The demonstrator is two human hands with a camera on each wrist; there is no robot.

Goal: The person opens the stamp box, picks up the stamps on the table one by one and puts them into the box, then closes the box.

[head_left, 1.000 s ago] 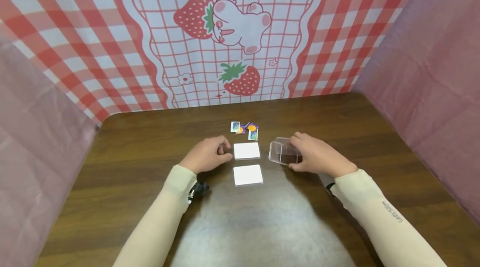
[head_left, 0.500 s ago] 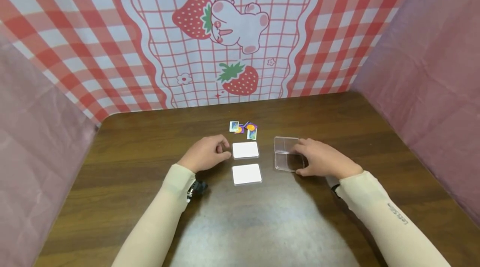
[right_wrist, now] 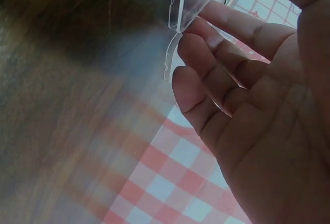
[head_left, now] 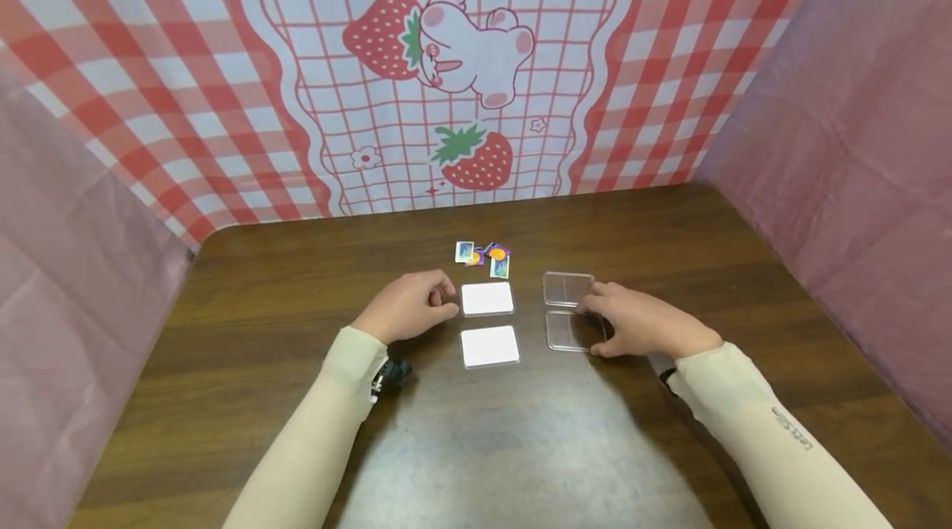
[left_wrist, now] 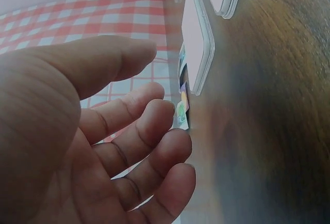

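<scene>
In the head view my right hand (head_left: pixel 635 321) grips a clear plastic lid (head_left: pixel 567 331), thumb at its near edge and fingers at its far edge. Just beyond lies a second clear plastic lid (head_left: pixel 565 289), with a narrow gap between the two. Clear plastic (right_wrist: pixel 178 2) also shows at my fingertips in the right wrist view. My left hand (head_left: pixel 404 306) rests on the table, fingers loosely curled and holding nothing. Beside it is a white rectangle in a clear case (head_left: pixel 487 298). A similar white rectangle in a clear case (head_left: pixel 490 346) lies nearer me.
Several small colourful picture pieces (head_left: pixel 497 253) lie in a loose cluster behind the white rectangles. A red-and-white checked cloth (head_left: pixel 476 83) hangs behind the brown wooden table (head_left: pixel 476 446). Pink cloth (head_left: pixel 840 140) closes off both sides.
The right hand has lowered the tilted lid flat and drawn it slightly toward me, apart from the far one. The left hand has stayed in place.
</scene>
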